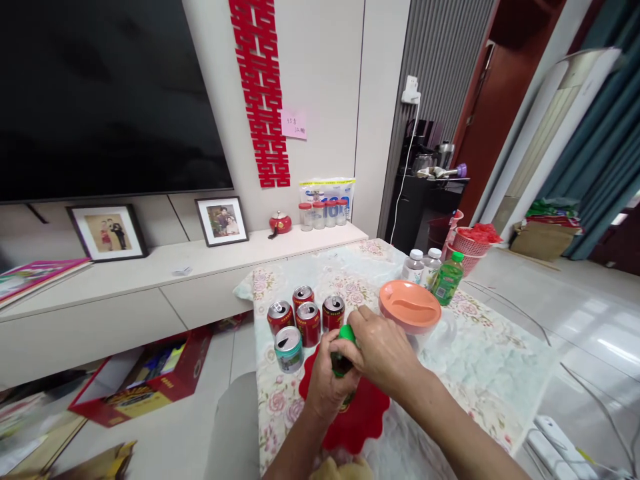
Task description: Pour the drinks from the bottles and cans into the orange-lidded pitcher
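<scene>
Over a red paper mat (356,419) on the floral tablecloth, my left hand (326,385) is wrapped around the body of a dark green bottle (341,365). My right hand (383,352) covers the bottle's green cap (346,333) from the right, fingers closed on it. Just behind the hands stand three red cans (307,321) with opened tops and a teal can (289,348) to their left. An orange lid (410,305) sits on a clear jug right of my right hand.
Two white-capped bottles (413,265) and a green soda bottle (448,277) stand at the table's far right. A low white TV cabinet (150,273) with framed photos runs behind. A red box (145,383) lies on the floor at left, a power strip (555,437) at right.
</scene>
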Available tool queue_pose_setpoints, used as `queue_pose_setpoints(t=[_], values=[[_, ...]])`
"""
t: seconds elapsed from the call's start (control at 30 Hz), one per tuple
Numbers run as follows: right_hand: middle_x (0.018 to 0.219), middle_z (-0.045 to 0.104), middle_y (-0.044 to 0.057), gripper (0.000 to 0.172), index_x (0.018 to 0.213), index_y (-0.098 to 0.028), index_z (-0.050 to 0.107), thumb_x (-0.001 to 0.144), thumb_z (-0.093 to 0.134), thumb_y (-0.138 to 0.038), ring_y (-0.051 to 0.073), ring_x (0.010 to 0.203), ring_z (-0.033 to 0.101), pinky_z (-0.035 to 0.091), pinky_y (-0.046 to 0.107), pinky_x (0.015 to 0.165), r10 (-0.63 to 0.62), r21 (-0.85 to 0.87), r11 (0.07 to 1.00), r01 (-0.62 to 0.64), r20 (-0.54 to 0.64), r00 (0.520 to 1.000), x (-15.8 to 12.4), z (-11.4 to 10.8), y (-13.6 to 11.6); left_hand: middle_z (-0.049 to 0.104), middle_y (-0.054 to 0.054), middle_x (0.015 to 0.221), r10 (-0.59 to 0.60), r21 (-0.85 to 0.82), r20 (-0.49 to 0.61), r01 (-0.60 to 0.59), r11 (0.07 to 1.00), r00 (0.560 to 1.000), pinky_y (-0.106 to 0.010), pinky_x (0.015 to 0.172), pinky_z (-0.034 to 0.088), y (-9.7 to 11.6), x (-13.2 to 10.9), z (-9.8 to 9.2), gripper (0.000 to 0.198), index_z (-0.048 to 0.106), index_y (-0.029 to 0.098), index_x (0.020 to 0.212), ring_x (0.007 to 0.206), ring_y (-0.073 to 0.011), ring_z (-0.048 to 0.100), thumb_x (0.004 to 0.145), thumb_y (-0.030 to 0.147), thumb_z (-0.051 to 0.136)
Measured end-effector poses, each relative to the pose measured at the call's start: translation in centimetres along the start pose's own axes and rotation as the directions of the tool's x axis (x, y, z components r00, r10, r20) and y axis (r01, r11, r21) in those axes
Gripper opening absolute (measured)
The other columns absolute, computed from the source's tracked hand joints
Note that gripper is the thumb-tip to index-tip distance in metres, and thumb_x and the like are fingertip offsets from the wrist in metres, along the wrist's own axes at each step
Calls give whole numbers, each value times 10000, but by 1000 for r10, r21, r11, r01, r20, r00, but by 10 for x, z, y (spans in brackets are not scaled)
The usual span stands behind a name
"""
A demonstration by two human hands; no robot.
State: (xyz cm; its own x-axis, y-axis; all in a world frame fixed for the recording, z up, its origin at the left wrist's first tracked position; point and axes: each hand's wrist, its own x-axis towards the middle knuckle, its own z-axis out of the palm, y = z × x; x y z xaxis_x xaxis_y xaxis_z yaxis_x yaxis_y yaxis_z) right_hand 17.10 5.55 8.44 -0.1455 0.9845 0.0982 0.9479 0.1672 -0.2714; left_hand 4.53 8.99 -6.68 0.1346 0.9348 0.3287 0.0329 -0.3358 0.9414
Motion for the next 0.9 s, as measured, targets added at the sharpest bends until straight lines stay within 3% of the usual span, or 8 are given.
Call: queue_pose_setpoints(t=[0.1,0.2,0.27,0.43,0.67,0.73,0.83,0.9], values=[[1158,650,57,172,1168,-203,681,1041,584,-267,177,955,666,514,310,810,-84,51,995,82,43,996,-5,-4,3,725,-101,1153,-24,-38,42,25,999,999,-490,998,585,10,0,-1,671,577,207,1222,1085,-331,715,720,610,768],[1139,641,45,193,1158,-209,682,1044,529,-183,161,939,657,499,302,822,-106,62,993,103,50,993,-6,-2,5,727,-88,1106,-42,-38,70,44,998,997,-479,957,596,14,-1,-2,681,560,204,1229,1030,-322,719,721,607,767],[1100,647,48,135,1080,-182,678,1049,566,-251,174,918,645,513,333,826,-59,43,997,58,26,998,-3,1,4,723,-94,1141,-44,-38,65,47,998,997,-476,991,587,12,-1,-2,675,554,210,1215,1073,-325,713,711,598,777],[1025,663,44,286,1056,-166,663,1039,627,-449,179,851,632,538,366,790,69,22,997,-69,-30,997,1,10,-1,714,-106,1195,-24,-16,39,24,1000,999,-465,1044,567,2,0,-2,605,573,222,1117,1133,-327,700,686,591,782],[1151,620,82,225,1211,-216,679,1047,527,-228,198,979,682,491,311,806,-41,108,993,44,-24,999,-5,14,2,720,-110,1214,-19,16,57,18,1000,998,-473,1033,577,11,-1,-1,631,546,214,1269,1136,-318,715,754,528,731],[1121,623,106,196,1122,-181,691,1045,531,-264,237,978,683,494,342,807,-29,109,993,34,-49,998,-3,16,2,718,-116,1218,-17,12,55,16,1000,998,-479,1045,574,12,-1,-2,620,561,219,1234,1149,-326,713,735,532,753],[1060,638,150,285,1024,-131,695,1036,551,-377,311,917,689,512,426,773,15,119,993,-5,-89,996,-2,19,2,720,-123,1212,-12,-21,31,13,1000,999,-486,1055,571,11,-1,-2,596,580,228,1126,1145,-340,712,685,568,794],[1073,657,149,284,1074,-126,705,1011,595,-380,324,946,697,543,459,806,-14,171,985,31,-99,995,-4,18,5,722,-111,1185,-9,-32,25,10,999,1000,-469,1022,583,10,-1,-1,607,580,227,1147,1112,-330,716,691,571,787]])
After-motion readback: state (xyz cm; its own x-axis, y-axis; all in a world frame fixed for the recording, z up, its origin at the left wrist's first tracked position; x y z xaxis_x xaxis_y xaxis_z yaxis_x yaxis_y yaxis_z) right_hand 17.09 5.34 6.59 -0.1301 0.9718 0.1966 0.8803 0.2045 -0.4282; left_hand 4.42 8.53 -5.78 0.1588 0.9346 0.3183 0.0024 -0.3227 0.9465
